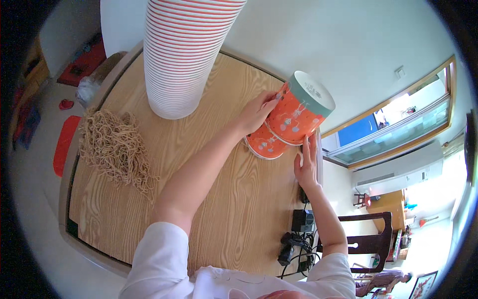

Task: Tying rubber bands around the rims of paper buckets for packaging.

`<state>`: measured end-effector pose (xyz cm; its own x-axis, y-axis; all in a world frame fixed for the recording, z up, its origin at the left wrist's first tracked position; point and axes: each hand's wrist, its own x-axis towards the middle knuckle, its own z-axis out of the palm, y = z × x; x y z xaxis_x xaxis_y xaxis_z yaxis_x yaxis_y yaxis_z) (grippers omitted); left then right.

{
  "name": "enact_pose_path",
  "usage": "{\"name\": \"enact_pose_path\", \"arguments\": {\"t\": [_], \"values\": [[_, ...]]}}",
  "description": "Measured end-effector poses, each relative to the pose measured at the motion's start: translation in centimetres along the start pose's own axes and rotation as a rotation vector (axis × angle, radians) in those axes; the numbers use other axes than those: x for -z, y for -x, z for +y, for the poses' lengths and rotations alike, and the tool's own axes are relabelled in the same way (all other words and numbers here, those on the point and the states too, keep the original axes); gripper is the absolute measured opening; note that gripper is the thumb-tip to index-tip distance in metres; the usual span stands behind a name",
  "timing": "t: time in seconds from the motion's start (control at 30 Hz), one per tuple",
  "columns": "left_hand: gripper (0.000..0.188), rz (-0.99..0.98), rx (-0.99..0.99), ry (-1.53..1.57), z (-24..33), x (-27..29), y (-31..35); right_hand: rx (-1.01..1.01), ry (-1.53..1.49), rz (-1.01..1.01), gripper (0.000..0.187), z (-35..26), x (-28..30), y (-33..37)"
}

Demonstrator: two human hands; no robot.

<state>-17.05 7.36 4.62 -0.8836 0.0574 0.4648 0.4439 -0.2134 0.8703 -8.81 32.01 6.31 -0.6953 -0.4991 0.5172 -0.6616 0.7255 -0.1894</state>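
An orange paper bucket (296, 117) with a green band and white base is upside down and tilted, just over a second orange bucket (266, 144). Whether the upper one rests on the lower or sits partly over it, I cannot tell. My left hand (259, 112) grips the upper bucket's left side, fingertips on its wall near the green band. With straight fingers, my right hand (307, 164) presses the same bucket's rim at the lower right, thumb apart. The lower bucket stands rim-down on the wooden table (224, 214), partly hidden.
A tall nested stack of white paper tubs with red lines (181, 60) rises at the back. Tangled tan string (117, 144) lies at the left. Black adapters and cables (296, 246) sit by the right edge, beside a dark chair (371, 244). Another person (386, 280) sits far right.
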Motion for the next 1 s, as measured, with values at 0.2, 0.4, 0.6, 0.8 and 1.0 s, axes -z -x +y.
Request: {"name": "enact_pose_path", "arguments": {"t": [0.2,0.4,0.6,0.8,1.0], "values": [[0.046,-0.041,0.076,-0.035,-1.0,-0.1,2.0,-0.004,-0.009,-0.066,0.076,0.3,-0.2,1.5],[0.049,0.052,0.07,-0.133,-0.9,-0.2,3.2,-0.032,-0.042,-0.114,0.074,-0.1,-0.1,2.0],[0.05,0.015,0.087,-0.234,-2.1,0.5,4.5,-0.031,-0.016,-0.208,0.067,0.7,-0.3,2.6],[0.05,0.017,0.122,-0.337,-3.0,0.9,5.3,-0.051,0.075,-0.27,0.053,-1.0,0.5,1.9],[0.051,0.02,-0.015,-0.424,-3.1,1.8,6.7,-0.021,0.05,-0.084,0.021,-2.7,3.8,-1.9]]}}
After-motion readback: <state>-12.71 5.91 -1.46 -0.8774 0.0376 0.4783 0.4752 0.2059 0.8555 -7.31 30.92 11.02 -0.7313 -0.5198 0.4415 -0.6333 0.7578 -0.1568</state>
